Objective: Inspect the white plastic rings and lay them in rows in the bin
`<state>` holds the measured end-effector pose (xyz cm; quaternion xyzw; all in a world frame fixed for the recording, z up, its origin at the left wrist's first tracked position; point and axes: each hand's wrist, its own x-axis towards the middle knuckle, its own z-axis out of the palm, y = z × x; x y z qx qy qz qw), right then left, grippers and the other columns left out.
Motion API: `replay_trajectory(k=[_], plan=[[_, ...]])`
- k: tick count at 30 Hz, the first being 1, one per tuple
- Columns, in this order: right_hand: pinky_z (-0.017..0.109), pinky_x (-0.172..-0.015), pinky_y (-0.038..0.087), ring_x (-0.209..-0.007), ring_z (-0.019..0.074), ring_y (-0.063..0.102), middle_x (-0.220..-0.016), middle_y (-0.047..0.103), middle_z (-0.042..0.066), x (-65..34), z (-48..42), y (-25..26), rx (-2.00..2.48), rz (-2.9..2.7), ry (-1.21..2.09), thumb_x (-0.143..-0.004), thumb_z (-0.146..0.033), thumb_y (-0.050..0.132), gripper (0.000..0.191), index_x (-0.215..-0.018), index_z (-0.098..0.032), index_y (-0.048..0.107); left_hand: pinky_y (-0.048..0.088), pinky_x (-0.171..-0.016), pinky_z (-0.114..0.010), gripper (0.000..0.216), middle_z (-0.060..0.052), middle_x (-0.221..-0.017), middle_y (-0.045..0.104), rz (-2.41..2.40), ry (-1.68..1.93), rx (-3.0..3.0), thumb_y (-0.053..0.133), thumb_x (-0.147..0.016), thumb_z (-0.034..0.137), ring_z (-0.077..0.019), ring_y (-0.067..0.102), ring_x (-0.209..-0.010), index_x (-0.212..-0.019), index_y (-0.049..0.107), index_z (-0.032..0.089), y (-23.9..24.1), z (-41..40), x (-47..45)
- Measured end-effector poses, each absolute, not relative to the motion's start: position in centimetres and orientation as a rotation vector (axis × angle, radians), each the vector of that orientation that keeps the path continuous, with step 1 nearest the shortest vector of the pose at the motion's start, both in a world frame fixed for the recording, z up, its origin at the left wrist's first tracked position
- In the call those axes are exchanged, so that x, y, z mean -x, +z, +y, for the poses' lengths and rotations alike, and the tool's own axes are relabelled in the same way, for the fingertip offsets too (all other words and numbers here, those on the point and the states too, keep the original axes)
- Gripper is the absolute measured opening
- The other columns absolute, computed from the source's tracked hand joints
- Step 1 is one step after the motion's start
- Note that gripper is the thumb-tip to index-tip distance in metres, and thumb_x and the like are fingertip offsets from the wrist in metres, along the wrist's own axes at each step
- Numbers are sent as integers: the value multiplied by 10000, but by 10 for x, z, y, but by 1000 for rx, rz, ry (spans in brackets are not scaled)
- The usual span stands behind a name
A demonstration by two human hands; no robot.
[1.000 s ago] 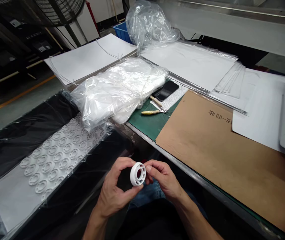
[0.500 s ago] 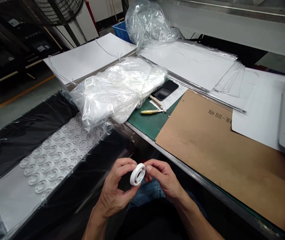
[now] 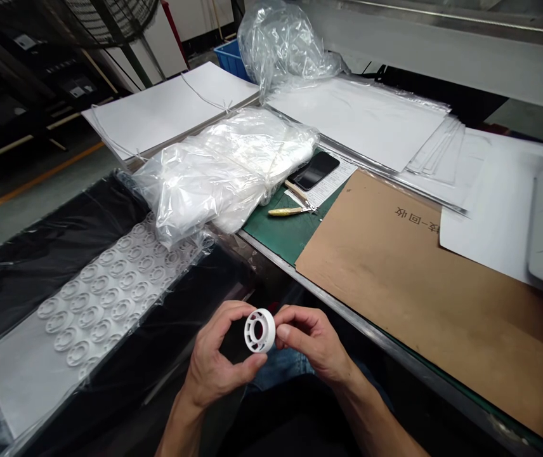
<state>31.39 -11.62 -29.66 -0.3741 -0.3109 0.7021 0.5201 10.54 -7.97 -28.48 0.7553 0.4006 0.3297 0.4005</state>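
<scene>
A small white plastic ring with spokes inside is held over my lap between both hands. My left hand pinches it by thumb and fingers from the left and below. From the right, my right hand presses its fingertips against the ring's edge. The ring's open face is turned towards me. To the left lies a white tray filled with several more of the same rings, under clear film.
A bulky clear plastic bag rests across the tray's far end. On the green bench lie a brown cardboard sheet, small snips, a black phone and white sheet stacks. The bench's metal edge runs just past my hands.
The ring has been turned in my fingers, from tilted edge-on half a second ago to face-on now. Both hands have shifted slightly left.
</scene>
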Motion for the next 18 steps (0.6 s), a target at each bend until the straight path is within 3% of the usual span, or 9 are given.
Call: replay_trajectory(k=[14, 18], plan=[[283, -675, 482, -692, 151, 579, -781, 704, 20, -313, -118, -295, 935, -742, 1695, -885, -441, 825, 236, -909, -206, 842, 602, -828, -366, 387, -87, -1031, 743, 967, 856, -1903, 813, -853, 452, -246, 725, -922, -1142, 698, 220, -283, -78, -106], [294, -664, 458, -678, 152, 545, -756, 676, 12, -312, -118, -296, 952, -753, 1694, -868, -445, 838, 247, -901, -201, 833, 609, -838, -362, 425, -90, -1074, 746, 1001, 858, -1891, 842, -823, 391, -251, 734, -952, -1183, 689, 226, -285, -79, -104]])
